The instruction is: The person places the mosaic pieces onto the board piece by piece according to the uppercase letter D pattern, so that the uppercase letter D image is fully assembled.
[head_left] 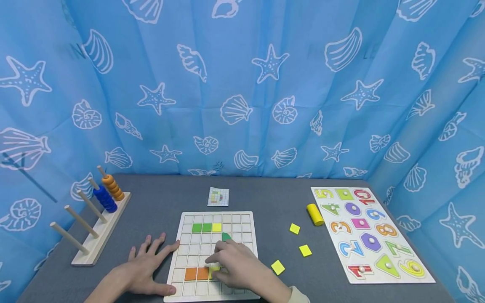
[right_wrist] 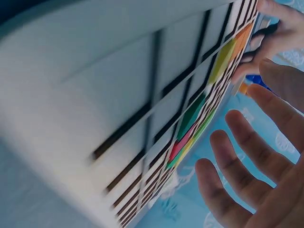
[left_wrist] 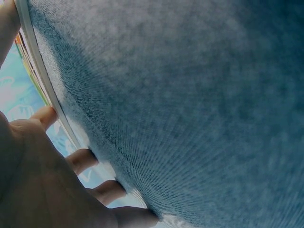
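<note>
A white grid board [head_left: 193, 249] lies on the grey table. My left hand [head_left: 142, 269] rests at its left side with fingers spread, thumb and index finger at the board's edge. Over the board is my right hand [head_left: 240, 267], its fingers loosely bent and apart in the right wrist view, holding nothing. Beneath its fingertips a yellow square tile [right_wrist: 222, 61] sits in the grid, beside two orange tiles [head_left: 191, 274]. Farther up are two green tiles [head_left: 196, 227] and another yellow tile [head_left: 217, 227]. A dark green piece [head_left: 226, 236] is partly hidden by my right hand; a red piece [right_wrist: 180, 145] shows near it in the right wrist view.
Several loose yellow tiles [head_left: 278, 267] and a yellow cylinder [head_left: 315, 214] lie right of the board. Farther right is a number-and-shape puzzle [head_left: 363, 252]. A small printed grid card [head_left: 218, 197] lies behind the board. A wooden peg rack [head_left: 99, 242] with blue and orange beads stands left.
</note>
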`<state>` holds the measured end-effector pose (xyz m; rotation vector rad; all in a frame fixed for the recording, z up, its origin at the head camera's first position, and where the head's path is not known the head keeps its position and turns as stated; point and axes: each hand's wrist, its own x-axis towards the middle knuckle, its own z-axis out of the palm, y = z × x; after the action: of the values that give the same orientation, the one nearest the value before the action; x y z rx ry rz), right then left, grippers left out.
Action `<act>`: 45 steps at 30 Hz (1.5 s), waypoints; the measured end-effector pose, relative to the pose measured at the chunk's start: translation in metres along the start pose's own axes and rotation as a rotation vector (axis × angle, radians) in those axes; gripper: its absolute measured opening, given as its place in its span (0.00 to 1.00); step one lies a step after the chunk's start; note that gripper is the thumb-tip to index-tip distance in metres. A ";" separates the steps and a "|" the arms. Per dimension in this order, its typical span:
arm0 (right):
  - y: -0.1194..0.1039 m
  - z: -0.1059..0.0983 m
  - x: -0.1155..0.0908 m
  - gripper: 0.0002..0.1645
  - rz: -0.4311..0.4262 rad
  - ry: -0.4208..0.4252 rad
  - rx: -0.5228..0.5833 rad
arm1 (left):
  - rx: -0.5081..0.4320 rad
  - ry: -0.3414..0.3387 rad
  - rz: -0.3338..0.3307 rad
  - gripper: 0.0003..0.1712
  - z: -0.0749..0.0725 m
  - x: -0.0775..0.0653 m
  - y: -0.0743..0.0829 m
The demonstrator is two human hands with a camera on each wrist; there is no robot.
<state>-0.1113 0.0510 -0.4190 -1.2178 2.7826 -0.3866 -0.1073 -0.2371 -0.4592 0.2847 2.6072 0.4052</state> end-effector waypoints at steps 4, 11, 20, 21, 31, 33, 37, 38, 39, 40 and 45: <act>0.013 -0.004 -0.013 0.15 0.041 -0.009 0.053 | -0.005 0.001 -0.004 0.65 0.002 0.002 -0.003; 0.037 -0.008 -0.035 0.16 0.105 -0.032 0.119 | -0.024 -0.006 -0.011 0.65 0.004 0.003 -0.005; 0.066 -0.013 -0.065 0.16 0.173 -0.045 0.195 | -0.014 -0.010 0.014 0.64 -0.001 -0.001 -0.001; 0.069 -0.014 -0.068 0.16 0.186 -0.050 0.197 | -0.016 -0.019 0.009 0.64 0.000 0.000 -0.001; 0.089 -0.014 -0.089 0.21 0.229 -0.067 0.150 | -0.021 -0.015 0.005 0.65 0.005 0.005 -0.009; 0.091 -0.015 -0.091 0.21 0.219 -0.057 0.138 | -0.025 -0.011 0.000 0.65 0.007 0.007 -0.012; 0.093 -0.015 -0.092 0.21 0.201 -0.026 0.117 | -0.026 -0.001 0.001 0.65 0.010 0.010 -0.015; 0.094 -0.015 -0.092 0.20 0.202 -0.017 0.113 | -0.027 0.000 0.002 0.65 0.011 0.010 -0.015; 0.094 -0.014 -0.091 0.20 0.201 -0.005 0.109 | -0.028 -0.002 0.002 0.65 0.010 0.010 -0.015; 0.093 -0.014 -0.091 0.19 0.206 0.005 0.108 | -0.029 -0.003 0.001 0.65 0.010 0.010 -0.014; 0.090 -0.012 -0.087 0.17 0.223 0.046 0.088 | -0.034 -0.007 0.003 0.64 0.006 0.006 -0.010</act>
<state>-0.1185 0.1758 -0.4333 -0.8796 2.8649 -0.5170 -0.1102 -0.2433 -0.4700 0.2777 2.5904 0.4476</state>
